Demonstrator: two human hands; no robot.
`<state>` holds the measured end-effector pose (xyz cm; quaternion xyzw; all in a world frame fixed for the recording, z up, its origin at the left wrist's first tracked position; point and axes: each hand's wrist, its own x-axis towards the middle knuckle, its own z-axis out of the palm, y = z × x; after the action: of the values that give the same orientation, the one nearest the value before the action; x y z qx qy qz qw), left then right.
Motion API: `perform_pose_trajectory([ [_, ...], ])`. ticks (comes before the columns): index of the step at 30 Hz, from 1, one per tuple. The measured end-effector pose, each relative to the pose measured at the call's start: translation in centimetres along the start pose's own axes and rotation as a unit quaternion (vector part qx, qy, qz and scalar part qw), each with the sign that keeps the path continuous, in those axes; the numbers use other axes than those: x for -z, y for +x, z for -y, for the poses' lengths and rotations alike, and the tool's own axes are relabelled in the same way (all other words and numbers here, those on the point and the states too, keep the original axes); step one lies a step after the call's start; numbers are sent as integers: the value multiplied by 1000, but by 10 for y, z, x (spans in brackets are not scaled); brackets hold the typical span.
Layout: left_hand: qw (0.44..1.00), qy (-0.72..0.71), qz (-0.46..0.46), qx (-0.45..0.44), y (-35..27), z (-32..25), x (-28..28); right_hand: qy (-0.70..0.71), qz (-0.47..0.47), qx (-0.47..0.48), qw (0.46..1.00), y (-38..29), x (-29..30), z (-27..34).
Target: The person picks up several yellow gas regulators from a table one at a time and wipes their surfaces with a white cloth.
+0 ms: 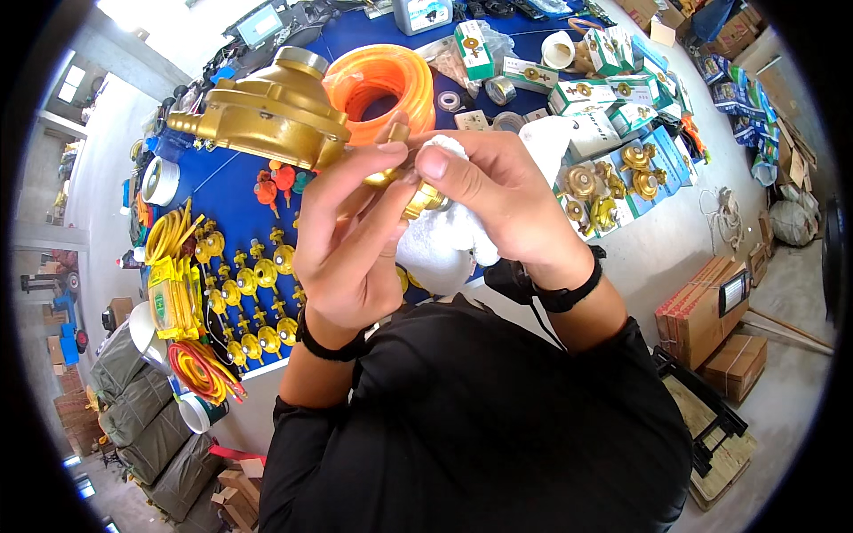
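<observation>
A large gold-coloured gas regulator (276, 120) is held up above the blue-topped table (320, 46), its barbed hose nozzle pointing left. My left hand (353, 233) grips it near the inlet side, fingers around the brass fitting (423, 200). Bunched in my right hand (513, 193) is a white cloth (440, 246), pressed against that threaded fitting by thumb and fingers. Part of the fitting is hidden behind my fingers and the cloth. Behind the regulator lies a coil of orange hose (393, 73).
Rows of small yellow regulators (256, 280) lie at the table's left front, beside yellow hose coils (170, 233). Regulator boxes (586, 93) and more brass regulators (643, 166) crowd the right side. Cartons (700, 313) and a platform trolley (720, 413) stand on the floor at right.
</observation>
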<state>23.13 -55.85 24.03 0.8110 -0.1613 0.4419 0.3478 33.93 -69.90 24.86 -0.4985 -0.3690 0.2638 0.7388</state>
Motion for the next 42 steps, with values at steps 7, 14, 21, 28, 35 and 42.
perform_pose_trajectory([
  [7, 1000, -13, -28, 4, 4, 12, 0, -29, -108, 60, 992, -5, -12, -4],
  [14, 846, -463, -182, 189, -1, 12, -1, -418, -109, 373, 821, -4, -11, -17],
  [21, 762, -538, -233, 277, 7, 4, -5, -422, -52, 316, 848, -7, -26, -28],
  [28, 772, -513, -271, 258, 2, 9, 12, -245, -88, 204, 944, -6, -57, -40],
  [35, 832, -471, -211, 204, -12, 32, 48, -389, -74, 332, 856, 9, -84, -17],
  [42, 871, -417, -130, 225, -19, 50, 77, -475, 30, 147, 867, 15, -110, -3],
])
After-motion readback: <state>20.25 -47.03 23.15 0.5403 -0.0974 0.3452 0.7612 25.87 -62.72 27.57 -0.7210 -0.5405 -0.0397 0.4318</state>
